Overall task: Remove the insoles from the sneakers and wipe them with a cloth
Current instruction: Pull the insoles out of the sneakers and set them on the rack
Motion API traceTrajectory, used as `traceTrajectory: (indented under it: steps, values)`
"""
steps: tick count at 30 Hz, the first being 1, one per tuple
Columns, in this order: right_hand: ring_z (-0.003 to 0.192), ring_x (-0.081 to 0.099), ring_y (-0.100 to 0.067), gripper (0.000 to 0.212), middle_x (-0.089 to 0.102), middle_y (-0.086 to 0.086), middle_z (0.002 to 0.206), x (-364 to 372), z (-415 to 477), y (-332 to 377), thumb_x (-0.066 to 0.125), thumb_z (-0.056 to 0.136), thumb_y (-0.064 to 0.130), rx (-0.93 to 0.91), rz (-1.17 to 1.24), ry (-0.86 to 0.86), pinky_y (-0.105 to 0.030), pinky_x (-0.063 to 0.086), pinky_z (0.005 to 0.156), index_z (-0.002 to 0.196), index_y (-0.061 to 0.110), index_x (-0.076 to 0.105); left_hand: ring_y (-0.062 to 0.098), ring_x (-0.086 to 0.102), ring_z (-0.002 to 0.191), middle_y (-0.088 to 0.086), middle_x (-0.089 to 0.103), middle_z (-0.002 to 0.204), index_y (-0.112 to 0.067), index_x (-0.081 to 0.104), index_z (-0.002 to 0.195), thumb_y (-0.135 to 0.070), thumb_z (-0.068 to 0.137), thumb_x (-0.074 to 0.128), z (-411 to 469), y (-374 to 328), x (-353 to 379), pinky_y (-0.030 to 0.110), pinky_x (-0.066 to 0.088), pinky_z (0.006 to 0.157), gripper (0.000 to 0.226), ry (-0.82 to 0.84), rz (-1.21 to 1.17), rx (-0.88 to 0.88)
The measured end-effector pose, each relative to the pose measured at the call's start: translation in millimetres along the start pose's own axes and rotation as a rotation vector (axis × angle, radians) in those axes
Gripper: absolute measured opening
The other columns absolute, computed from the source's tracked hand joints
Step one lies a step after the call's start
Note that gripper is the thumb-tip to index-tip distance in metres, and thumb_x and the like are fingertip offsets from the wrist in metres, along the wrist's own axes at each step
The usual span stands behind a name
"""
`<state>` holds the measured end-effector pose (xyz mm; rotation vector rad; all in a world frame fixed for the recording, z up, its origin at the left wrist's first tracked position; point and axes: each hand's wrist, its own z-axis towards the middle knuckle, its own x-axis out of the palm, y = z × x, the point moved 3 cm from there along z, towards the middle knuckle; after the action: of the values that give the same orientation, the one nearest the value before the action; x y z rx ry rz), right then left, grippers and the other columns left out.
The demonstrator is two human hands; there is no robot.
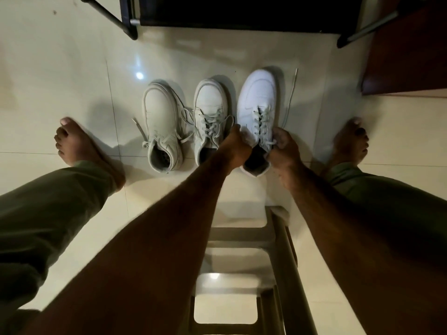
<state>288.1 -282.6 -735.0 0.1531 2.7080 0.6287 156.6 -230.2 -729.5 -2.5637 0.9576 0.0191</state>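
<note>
Hands, left (235, 145) and right (281, 147), gripping white sneaker's (257, 100) collar, toe pointing away, long axis front-to-back.

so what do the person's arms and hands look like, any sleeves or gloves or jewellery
Both forearms are bare to the frame's edge: no sleeves, gloves, watch or bracelets show. The left hand and right hand are bare too, with no rings that I can make out in the dim light.
</note>
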Motion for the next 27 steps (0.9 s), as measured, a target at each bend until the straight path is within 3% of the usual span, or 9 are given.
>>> traceTrajectory:
  steps: [7,9,12,13,15,18,20,25,27]
  values:
    - [0.118,0.054,-0.019,0.066,0.059,-0.003,0.128,-18.2,-44.9,19.9,0.059,0.078,-0.018,-0.037,-0.089,-0.1,-0.026,0.044,0.093,0.137,0.013,0.056,0.032,0.049,0.136,0.012,0.048,0.15,-0.011,0.032,0.153,0.003,0.092,0.058,-50.9,-16.9,-12.5,0.047,0.044,0.112,0.068,-0.008,-0.046,0.032]
    - [0.117,0.057,-0.022,0.066,0.061,-0.002,0.122,-21.4,-58.9,29.2,0.063,0.076,-0.017,-0.059,-0.088,-0.082,-0.028,0.044,0.092,0.135,0.012,0.058,0.036,0.054,0.128,0.019,0.054,0.141,-0.007,0.04,0.145,0.003,0.09,0.059,-66.1,-20.8,-14.8,0.046,0.05,0.101,0.059,-0.014,-0.05,0.031]
    - [0.109,0.061,-0.022,0.058,0.06,0.004,0.111,-29.2,-89.7,48.0,0.067,0.077,-0.011,-0.12,-0.059,-0.076,-0.029,0.048,0.089,0.129,0.016,0.061,0.028,0.055,0.12,0.011,0.055,0.135,-0.001,0.042,0.144,0.005,0.095,0.055,-97.2,-32.6,-20.2,0.023,0.047,0.077,0.05,0.001,-0.093,0.087]
    - [0.106,0.063,-0.022,0.053,0.061,0.004,0.11,-32.7,-100.3,55.6,0.066,0.08,-0.009,-0.154,-0.044,-0.085,-0.027,0.049,0.085,0.125,0.018,0.062,0.029,0.053,0.127,0.009,0.052,0.137,-0.001,0.039,0.146,0.005,0.096,0.055,-108.4,-36.6,-22.2,0.02,0.048,0.081,0.054,0.003,-0.1,0.098]
    - [0.097,0.064,-0.02,0.041,0.065,0.002,0.111,-39.7,-120.9,68.8,0.065,0.083,-0.006,-0.204,-0.021,-0.095,-0.024,0.05,0.079,0.114,0.022,0.062,0.038,0.051,0.133,0.015,0.051,0.146,-0.005,0.035,0.151,0.004,0.09,0.06,-129.7,-42.9,-27.8,0.035,0.049,0.099,0.066,-0.022,-0.082,0.127]
    - [0.108,0.064,-0.021,0.044,0.068,-0.001,0.121,-53.2,-157.0,89.1,0.067,0.08,-0.003,-0.316,-0.051,-0.104,-0.031,0.052,0.093,0.12,0.017,0.066,0.037,0.051,0.134,0.017,0.047,0.152,-0.011,0.032,0.154,-0.003,0.087,0.06,-173.4,-58.9,-39.7,0.048,0.047,0.109,0.074,-0.063,-0.057,0.215]
    - [0.109,0.064,-0.021,0.048,0.069,0.001,0.12,-62.9,-179.9,103.3,0.066,0.076,-0.004,-0.37,-0.027,-0.111,-0.036,0.053,0.098,0.119,0.019,0.068,0.035,0.049,0.135,0.014,0.043,0.155,-0.011,0.029,0.157,-0.003,0.092,0.058,-205.6,-72.2,-47.0,0.04,0.046,0.107,0.072,-0.076,-0.046,0.283]
    - [0.107,0.064,-0.018,0.043,0.065,0.006,0.111,-89.6,-244.5,138.6,0.064,0.081,-0.007,-0.514,0.079,-0.121,-0.031,0.053,0.092,0.11,0.026,0.064,0.024,0.054,0.125,0.01,0.041,0.157,-0.016,0.031,0.156,-0.003,0.094,0.062,-275.4,-103.4,-64.4,0.035,0.051,0.099,0.07,-0.139,-0.052,0.466]
    - [0.106,0.062,-0.013,0.044,0.065,0.006,0.114,-103.5,-270.0,155.0,0.064,0.085,-0.004,-0.591,0.101,-0.113,-0.022,0.05,0.083,0.119,0.023,0.065,0.025,0.054,0.13,0.008,0.042,0.156,-0.017,0.033,0.156,-0.003,0.095,0.063,-306.2,-121.3,-71.6,0.032,0.05,0.094,0.069,-0.156,-0.089,0.533]
